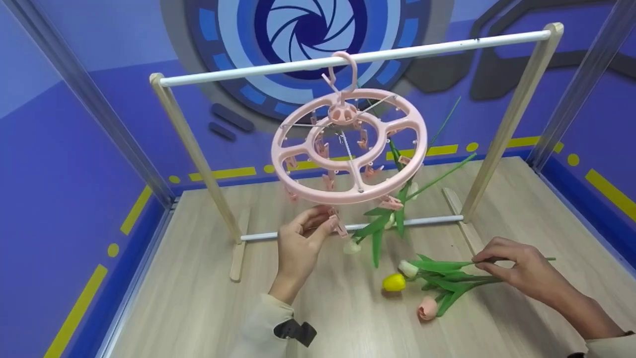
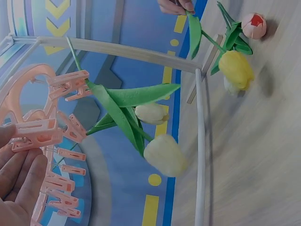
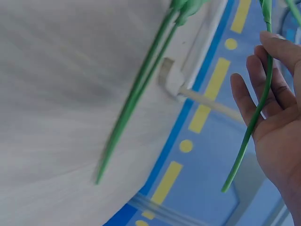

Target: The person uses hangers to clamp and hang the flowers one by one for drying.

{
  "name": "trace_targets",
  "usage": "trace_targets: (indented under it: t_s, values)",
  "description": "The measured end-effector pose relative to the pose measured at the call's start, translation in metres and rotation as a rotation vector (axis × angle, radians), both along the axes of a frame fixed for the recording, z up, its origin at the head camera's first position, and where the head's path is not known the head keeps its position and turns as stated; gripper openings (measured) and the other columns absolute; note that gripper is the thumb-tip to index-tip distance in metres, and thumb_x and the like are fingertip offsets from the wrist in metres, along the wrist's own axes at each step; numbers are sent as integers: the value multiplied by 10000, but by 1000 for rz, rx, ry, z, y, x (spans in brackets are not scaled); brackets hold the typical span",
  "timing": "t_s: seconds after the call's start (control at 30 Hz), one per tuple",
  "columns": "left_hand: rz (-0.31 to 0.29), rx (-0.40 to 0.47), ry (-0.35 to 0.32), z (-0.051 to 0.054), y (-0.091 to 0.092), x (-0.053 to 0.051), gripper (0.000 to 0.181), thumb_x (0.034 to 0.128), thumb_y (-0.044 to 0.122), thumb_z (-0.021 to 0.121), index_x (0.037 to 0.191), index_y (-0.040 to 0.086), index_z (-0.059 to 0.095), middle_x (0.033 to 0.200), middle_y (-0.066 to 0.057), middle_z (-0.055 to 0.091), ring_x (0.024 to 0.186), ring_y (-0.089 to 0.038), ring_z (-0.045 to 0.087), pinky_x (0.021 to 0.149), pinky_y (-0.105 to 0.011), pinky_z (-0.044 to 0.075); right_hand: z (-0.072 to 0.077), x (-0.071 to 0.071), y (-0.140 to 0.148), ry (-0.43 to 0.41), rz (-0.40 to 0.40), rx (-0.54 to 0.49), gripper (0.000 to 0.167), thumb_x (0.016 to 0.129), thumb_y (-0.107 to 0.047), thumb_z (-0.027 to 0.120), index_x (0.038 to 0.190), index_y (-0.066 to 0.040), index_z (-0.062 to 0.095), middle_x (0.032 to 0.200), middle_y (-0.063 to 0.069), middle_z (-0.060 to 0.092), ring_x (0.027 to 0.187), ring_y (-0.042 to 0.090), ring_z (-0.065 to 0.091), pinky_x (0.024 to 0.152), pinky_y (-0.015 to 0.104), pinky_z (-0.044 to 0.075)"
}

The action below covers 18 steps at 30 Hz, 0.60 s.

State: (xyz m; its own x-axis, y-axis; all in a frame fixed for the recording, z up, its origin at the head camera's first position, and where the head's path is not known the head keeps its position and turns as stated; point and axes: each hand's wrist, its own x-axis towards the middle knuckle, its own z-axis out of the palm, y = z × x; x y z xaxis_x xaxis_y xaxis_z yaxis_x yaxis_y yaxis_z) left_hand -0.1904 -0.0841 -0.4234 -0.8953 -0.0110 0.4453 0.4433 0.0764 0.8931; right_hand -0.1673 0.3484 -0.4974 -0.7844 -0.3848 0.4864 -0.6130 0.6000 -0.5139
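Observation:
From a white rail hangs a pink round clip hanger (image 1: 348,196). At its near rim my left hand (image 1: 304,243) pinches a pink clothespin (image 2: 37,134) between thumb and fingers. Two white tulips (image 2: 164,155) with green leaves hang from clips beside it in the left wrist view. My right hand (image 1: 519,266) pinches the green stem (image 3: 254,117) of a yellow tulip (image 2: 237,70), whose bloom is above the table. Under it, a peach tulip (image 1: 427,309) and a white tulip (image 1: 408,269) lie on the table, their stems side by side in the right wrist view.
The rack has wooden posts (image 1: 512,124), a white top rail (image 1: 422,51) and a low white bar (image 1: 258,236). Several other pink clips dangle from the hanger. Blue printed walls (image 1: 124,114) enclose the wood-grain table (image 1: 198,308).

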Motion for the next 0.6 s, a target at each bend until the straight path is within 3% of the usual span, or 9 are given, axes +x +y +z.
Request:
trace_targets:
  t_s: [0.4,0.6]
  values:
    - [-13,-11,-5,2,9,3,265,950,109,822,1193,18,769,1092,-33,796,989,-178,761,886,-344,628,32,3,-44,42,115,39,483,761,142,874,1047,-242,812,990,-133,703,873,63,681,794,79,518]
    - [-34,-5,-9,2,15,5,261,953,108,820,1184,3,763,1083,-36,795,986,-177,760,896,-348,626,45,3,-66,43,166,36,476,778,161,854,1073,-204,773,1018,-111,711,898,77,712,813,100,537]
